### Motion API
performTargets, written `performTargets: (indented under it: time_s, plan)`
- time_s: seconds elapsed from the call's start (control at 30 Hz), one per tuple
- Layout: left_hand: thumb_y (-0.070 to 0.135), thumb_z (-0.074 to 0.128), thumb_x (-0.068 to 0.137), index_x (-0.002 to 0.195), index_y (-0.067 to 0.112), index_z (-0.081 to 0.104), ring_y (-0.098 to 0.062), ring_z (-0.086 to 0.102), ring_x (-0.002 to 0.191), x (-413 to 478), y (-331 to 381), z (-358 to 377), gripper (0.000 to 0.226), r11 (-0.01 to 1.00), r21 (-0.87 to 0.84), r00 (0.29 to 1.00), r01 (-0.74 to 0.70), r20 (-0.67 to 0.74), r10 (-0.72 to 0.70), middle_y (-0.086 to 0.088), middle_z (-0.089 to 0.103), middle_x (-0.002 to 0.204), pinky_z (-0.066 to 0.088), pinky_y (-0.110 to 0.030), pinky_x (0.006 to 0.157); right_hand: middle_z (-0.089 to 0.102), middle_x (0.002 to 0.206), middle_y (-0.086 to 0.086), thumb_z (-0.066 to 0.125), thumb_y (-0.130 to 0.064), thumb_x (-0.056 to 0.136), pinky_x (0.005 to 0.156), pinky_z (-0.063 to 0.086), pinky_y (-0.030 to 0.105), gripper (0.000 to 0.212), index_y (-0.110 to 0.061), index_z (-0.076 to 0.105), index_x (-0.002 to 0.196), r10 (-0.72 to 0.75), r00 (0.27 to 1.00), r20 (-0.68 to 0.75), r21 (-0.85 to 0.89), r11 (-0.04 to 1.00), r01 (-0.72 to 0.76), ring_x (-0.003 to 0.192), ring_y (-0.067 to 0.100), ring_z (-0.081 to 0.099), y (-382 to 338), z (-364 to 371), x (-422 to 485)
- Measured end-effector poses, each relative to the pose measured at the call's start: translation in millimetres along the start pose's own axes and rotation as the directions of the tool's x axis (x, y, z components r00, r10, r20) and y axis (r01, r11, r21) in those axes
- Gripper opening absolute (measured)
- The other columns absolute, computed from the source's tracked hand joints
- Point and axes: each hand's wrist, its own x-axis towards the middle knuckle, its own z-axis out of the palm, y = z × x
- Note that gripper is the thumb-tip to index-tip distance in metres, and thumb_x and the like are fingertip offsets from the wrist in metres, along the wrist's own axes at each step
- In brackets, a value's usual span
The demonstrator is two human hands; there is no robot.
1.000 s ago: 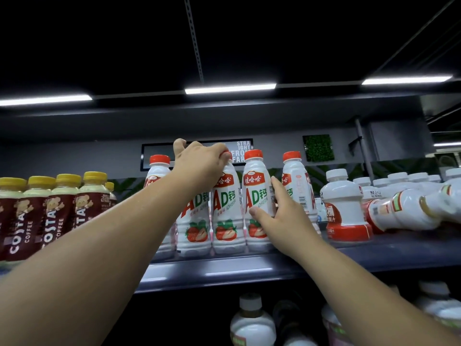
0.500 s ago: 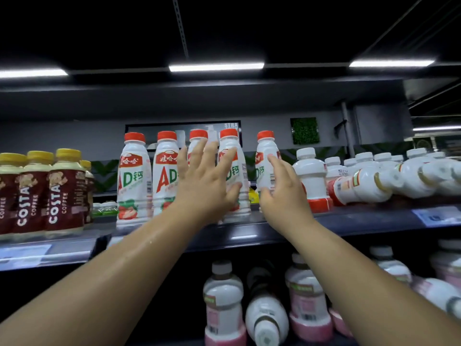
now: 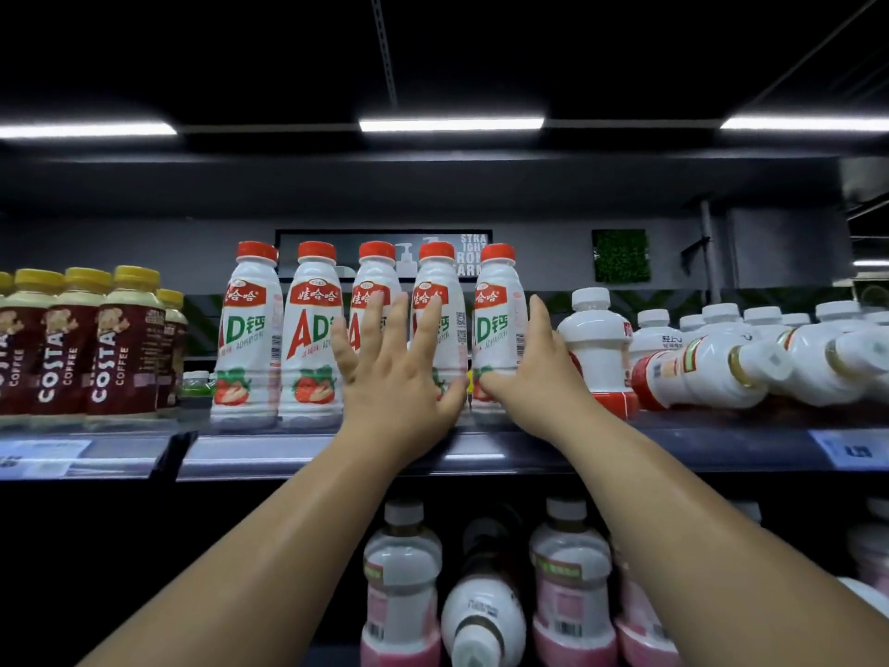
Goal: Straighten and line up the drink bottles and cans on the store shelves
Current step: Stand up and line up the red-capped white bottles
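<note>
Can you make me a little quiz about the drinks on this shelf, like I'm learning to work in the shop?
1. Count: how many red-capped bottles stand in the row on the upper shelf?
2. True or false: the yellow-capped coffee bottles stand to the right of them.
3. Pick one: the white bottle with a gold neck ring is A) upright, B) lying on its side, C) upside down.
Key: 1) five; 2) false; 3) B.

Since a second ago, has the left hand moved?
Yes. The left hand dropped from the bottle caps down toward the shelf edge, fingers now spread.
</note>
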Motion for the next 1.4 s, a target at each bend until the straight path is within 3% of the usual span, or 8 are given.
performTargets:
  time_s: [0.13,0.3,0.6,0.77,0.9,1.1,1.27,1.4]
  plan:
    - [0.074,0.028,0.079,0.154,0.037,0.002,-0.025,-0.014,0.15,-0.9,-3.5,-3.7,0.088,1.0,-0.021,1.0,-0.001,0.031,0.001,-0.002,0.0,0.165,-0.011,-0.058,0.115,0.062,0.119,-0.01,0.075,-0.044,0.068,0.091,0.053,0.043,0.086,-0.041,0.03,0.14,-0.023,0.998,0.056,0.136,0.991,0.015,0.107,0.015,0.061,-2.0,-4.9,-3.5]
    - [0.079,0.022,0.078,0.154,0.035,0.005,-0.026,-0.015,0.15,-4.8,-13.3,-6.3,0.09,1.0,0.018,0.999,-0.023,0.048,0.022,0.002,0.001,0.165,-0.012,-0.059,0.115,0.063,0.121,-0.003,0.071,-0.047,0.074,0.083,0.05,0.039,0.093,-0.03,0.019,0.149,-0.024,1.0,0.019,-0.03,0.999,0.025,0.102,0.022,0.061,-2.2,-0.9,-7.8]
    - [0.067,0.036,0.086,0.153,0.034,0.018,-0.026,-0.002,0.15,-10.1,-13.5,-9.8,0.077,0.993,-0.057,0.993,-0.107,0.037,0.109,0.0,0.019,0.163,-0.009,-0.056,0.116,0.062,0.126,-0.001,0.066,-0.047,0.081,0.089,0.052,0.045,0.092,-0.027,0.013,0.154,-0.022,0.998,0.057,-0.103,0.994,0.028,0.103,0.021,0.061,-6.9,-3.1,-11.2]
    - [0.069,0.038,0.088,0.152,0.038,0.016,-0.025,-0.006,0.15,-10.2,-13.8,-6.3,0.075,0.992,-0.078,0.993,-0.101,0.046,0.104,0.0,0.015,0.163,-0.008,-0.058,0.116,0.057,0.131,0.006,0.061,-0.055,0.085,0.086,0.05,0.04,0.105,-0.024,-0.009,0.157,-0.004,1.0,-0.012,-0.204,0.979,0.002,0.108,0.026,0.058,-7.2,4.9,-21.2]
    - [0.069,0.032,0.089,0.152,0.037,0.016,-0.027,-0.006,0.151,-11.6,-13.1,-5.4,0.073,0.992,-0.063,0.993,-0.109,0.039,0.111,-0.003,0.014,0.163,-0.007,-0.058,0.116,0.048,0.135,0.009,0.068,-0.063,0.079,0.093,0.044,0.041,0.11,-0.022,0.003,0.157,-0.026,0.992,-0.126,-0.243,0.97,-0.005,0.122,0.028,0.048,-7.7,8.5,-22.4]
    - [0.068,0.036,0.089,0.152,0.038,0.017,-0.026,-0.006,0.151,-10.7,-13.9,-4.5,0.071,0.99,-0.086,0.993,-0.11,0.036,0.114,-0.003,0.016,0.162,-0.008,-0.057,0.116,0.057,0.125,0.003,0.069,-0.054,0.081,0.076,0.04,0.032,0.091,-0.021,0.021,0.151,-0.071,0.987,-0.143,-0.21,0.977,0.04,0.108,0.022,0.054,-2.9,9.3,-22.3]
    - [0.066,0.042,0.089,0.151,0.037,0.021,-0.027,-0.002,0.15,-11.3,-13.3,-5.3,0.072,0.991,-0.073,0.993,-0.112,0.03,0.115,-0.004,0.019,0.161,-0.009,-0.056,0.117,0.062,0.121,0.0,0.064,-0.048,0.084,0.079,0.051,0.038,0.079,-0.025,0.024,0.148,-0.058,0.995,-0.075,-0.135,0.99,0.048,0.1,0.022,0.06,-0.8,7.0,-20.0]
    - [0.065,0.043,0.089,0.151,0.037,0.024,-0.028,0.003,0.15,-12.4,-11.3,-8.2,0.07,0.992,-0.053,0.993,-0.116,0.029,0.117,-0.005,0.021,0.16,-0.011,-0.053,0.117,0.057,0.124,-0.002,0.068,-0.052,0.081,0.079,0.048,0.037,0.086,-0.031,0.02,0.15,-0.062,0.994,-0.09,-0.101,0.993,0.053,0.107,0.021,0.056,0.3,6.6,-17.5]
